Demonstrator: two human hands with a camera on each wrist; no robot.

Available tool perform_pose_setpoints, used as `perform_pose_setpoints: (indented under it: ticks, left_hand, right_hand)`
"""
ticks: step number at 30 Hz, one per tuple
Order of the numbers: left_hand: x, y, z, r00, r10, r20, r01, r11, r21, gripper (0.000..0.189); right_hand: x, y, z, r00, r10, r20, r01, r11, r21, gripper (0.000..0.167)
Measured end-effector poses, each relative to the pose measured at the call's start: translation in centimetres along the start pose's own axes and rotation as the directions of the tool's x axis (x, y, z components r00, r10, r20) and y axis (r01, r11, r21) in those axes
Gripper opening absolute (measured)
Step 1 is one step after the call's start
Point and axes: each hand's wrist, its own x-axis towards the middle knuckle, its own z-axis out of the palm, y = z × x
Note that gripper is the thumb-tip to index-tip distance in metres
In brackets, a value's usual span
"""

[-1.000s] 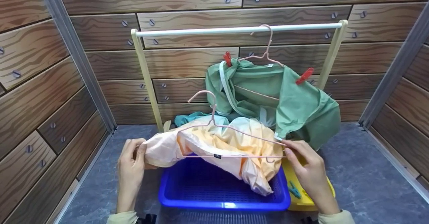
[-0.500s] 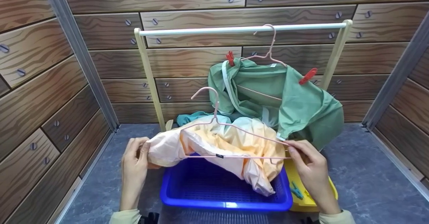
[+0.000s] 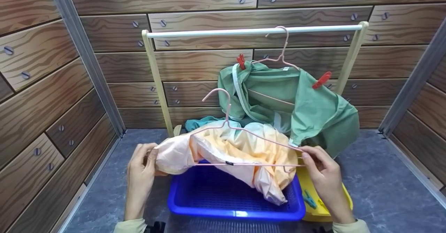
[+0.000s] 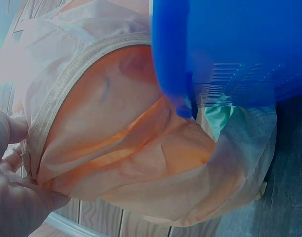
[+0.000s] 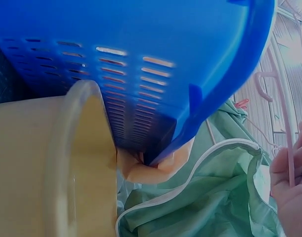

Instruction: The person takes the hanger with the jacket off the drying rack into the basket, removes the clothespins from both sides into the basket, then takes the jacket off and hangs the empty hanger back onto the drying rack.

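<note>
My left hand (image 3: 141,177) pinches the left edge of a pale peach and orange garment (image 3: 174,156) with a light blue patch. In the left wrist view, my thumb and fingers hold it beside a pale edge band (image 4: 64,91) around its opening. A pink clothes hanger (image 3: 244,164) lies across the garment, hook upward, its left end within the cloth. My right hand (image 3: 327,180) pinches the hanger's right end; the right wrist view shows the pink hanger (image 5: 287,123) between the fingers. The garment sags over a blue basket (image 3: 237,214).
Behind, a green garment (image 3: 320,118) with red clothespins (image 3: 322,80) hangs from a rack's white rail (image 3: 209,33). A yellow tub (image 3: 320,217) with a teal clothespin (image 3: 309,199) stands right of the basket. Teal cloth (image 3: 200,123) lies at the rack's foot.
The hanger's hook has tipped slightly upward. Both hands keep their hold, and the head view has shifted a little, so everything appears slightly further right.
</note>
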Motion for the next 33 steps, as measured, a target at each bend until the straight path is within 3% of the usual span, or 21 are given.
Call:
perform_pose_setpoints:
  ticks: [3,6,13,18,21,22,24,27,29,33]
  left_hand:
    - [0.1,-0.5,0.0,0.995,0.088,-0.036,-0.084,0.991,0.109,0.009]
    - [0.2,-0.6,0.2,0.979,0.193,-0.067,-0.174,0.959,0.222,0.008]
    - [0.2,-0.1,1.5,0.934,0.342,-0.100,-0.298,0.904,0.307,0.018]
    - [-0.1,-0.1,2.6,0.903,0.423,-0.069,-0.375,0.857,0.354,0.019]
    - [-0.2,-0.3,3.2,0.885,0.465,-0.024,-0.415,0.811,0.412,0.029]
    - [-0.3,-0.3,3.4,0.878,0.479,-0.013,-0.427,0.794,0.432,0.037]
    - [-0.5,-0.4,3.9,0.880,0.474,0.005,-0.418,0.771,0.481,0.052]
    - [-0.8,-0.6,4.8,0.871,0.490,-0.005,-0.405,0.725,0.557,0.066]
    - [-0.9,-0.6,5.4,0.865,0.502,-0.026,-0.389,0.701,0.598,0.067]
    - [-0.7,-0.7,6.1,0.827,0.559,-0.064,-0.402,0.667,0.628,0.048]
  right_hand:
    - [0.0,0.0,-0.1,0.999,0.031,0.005,-0.031,0.999,0.016,0.020]
    - [-0.1,0.0,-0.3,0.999,0.045,0.002,-0.045,0.999,0.025,0.019]
    - [-0.1,-0.2,-0.6,0.999,-0.022,-0.036,0.022,1.000,-0.003,0.017]
    - [0.0,-0.5,-0.7,0.998,-0.009,-0.064,0.006,0.999,-0.052,0.017]
    - [0.1,-0.5,-0.8,0.997,0.005,-0.075,-0.008,0.999,-0.041,0.017]
    - [0.1,-0.4,-0.8,0.997,0.010,-0.076,-0.013,0.999,-0.034,0.017]
    - [0.1,-0.3,-0.8,0.997,0.017,-0.078,-0.018,1.000,-0.022,0.017]
    - [0.1,-0.3,-0.8,0.996,0.019,-0.082,-0.020,1.000,-0.010,0.017]
    - [0.0,-0.3,-0.8,0.996,0.018,-0.084,-0.018,1.000,-0.003,0.017]
    - [-0.1,-0.4,-0.7,0.996,0.005,-0.085,-0.004,1.000,0.004,0.017]
